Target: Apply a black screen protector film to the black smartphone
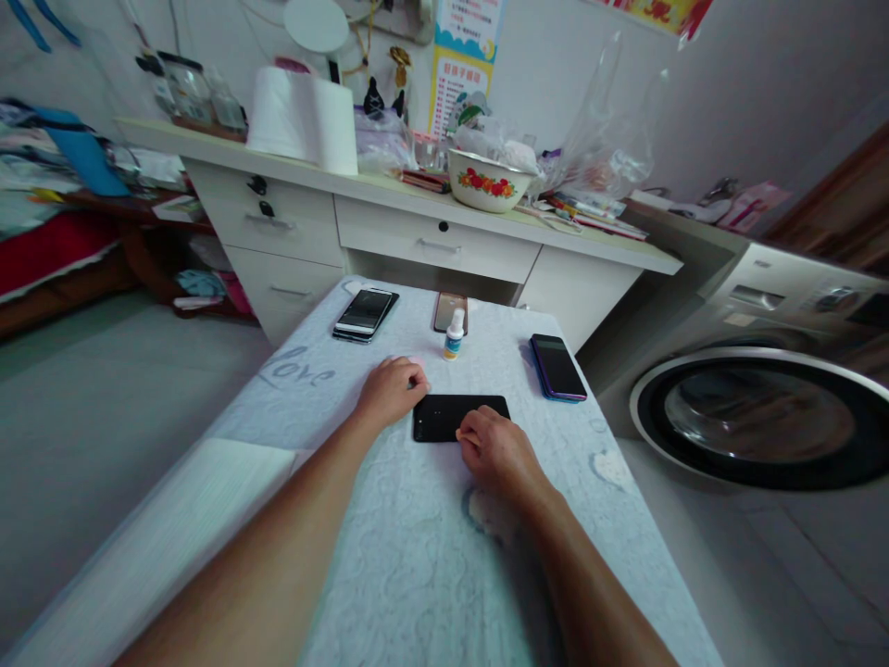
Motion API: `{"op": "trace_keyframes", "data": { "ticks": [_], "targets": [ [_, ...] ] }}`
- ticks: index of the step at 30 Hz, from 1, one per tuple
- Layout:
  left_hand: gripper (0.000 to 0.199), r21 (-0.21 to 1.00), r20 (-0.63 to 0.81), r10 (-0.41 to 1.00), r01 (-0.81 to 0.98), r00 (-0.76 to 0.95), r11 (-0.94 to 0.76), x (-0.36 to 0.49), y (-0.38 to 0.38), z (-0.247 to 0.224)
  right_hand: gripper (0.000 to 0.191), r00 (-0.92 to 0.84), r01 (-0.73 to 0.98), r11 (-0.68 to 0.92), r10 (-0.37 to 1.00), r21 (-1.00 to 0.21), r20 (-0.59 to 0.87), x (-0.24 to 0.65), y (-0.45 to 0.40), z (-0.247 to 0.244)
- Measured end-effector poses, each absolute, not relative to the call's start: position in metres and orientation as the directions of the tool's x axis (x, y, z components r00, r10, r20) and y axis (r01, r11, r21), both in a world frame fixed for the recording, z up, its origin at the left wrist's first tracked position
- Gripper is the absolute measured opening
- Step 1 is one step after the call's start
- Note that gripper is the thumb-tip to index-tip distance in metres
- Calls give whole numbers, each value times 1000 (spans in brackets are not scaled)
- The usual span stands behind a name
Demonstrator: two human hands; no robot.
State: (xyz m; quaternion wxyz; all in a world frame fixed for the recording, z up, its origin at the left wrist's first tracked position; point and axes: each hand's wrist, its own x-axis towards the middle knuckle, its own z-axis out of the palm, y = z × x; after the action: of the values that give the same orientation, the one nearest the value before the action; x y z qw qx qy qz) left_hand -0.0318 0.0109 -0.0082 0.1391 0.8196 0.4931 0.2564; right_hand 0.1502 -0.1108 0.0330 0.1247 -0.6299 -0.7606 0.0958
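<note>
A black phone (437, 419) lies face down and crosswise on the cloth-covered table, with its camera end to the left. My left hand (393, 393) is closed beside that end, its fingertips at the phone's upper left corner. A bit of something pale pink (415, 359) peeks out behind its knuckles. Over the phone's right half rests my right hand (496, 446), fingers curled in a pinch. Whatever it may hold is hidden or too small to name. Just beyond the phone stands a small white spray bottle (454, 335) with a blue and yellow label.
Stacked phones (366, 313) lie at the table's far left. A phone case (450, 313) is behind the bottle, and a dark phone stack (557, 367) sits near the right edge. Beyond are a white desk (437, 245) with a flowered bowl (490, 183) and a washing machine (764, 371).
</note>
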Motion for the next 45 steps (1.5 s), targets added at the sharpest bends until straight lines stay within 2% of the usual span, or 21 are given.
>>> {"op": "trace_keyframes", "data": {
  "ticks": [12, 24, 45],
  "targets": [
    [14, 489, 285, 880, 732, 380, -474, -31, 10, -8, 8, -102, 959, 101, 995, -265, 12, 168, -109, 41],
    [13, 480, 281, 880, 738, 383, -474, -32, 13, -12, 10, 18, 986, -22, 999, -163, -26, 174, -112, 46],
    [13, 479, 309, 872, 729, 381, -489, -31, 9, -10, 15, -230, 944, 247, 968, -220, 104, 125, -114, 30]
  ]
}}
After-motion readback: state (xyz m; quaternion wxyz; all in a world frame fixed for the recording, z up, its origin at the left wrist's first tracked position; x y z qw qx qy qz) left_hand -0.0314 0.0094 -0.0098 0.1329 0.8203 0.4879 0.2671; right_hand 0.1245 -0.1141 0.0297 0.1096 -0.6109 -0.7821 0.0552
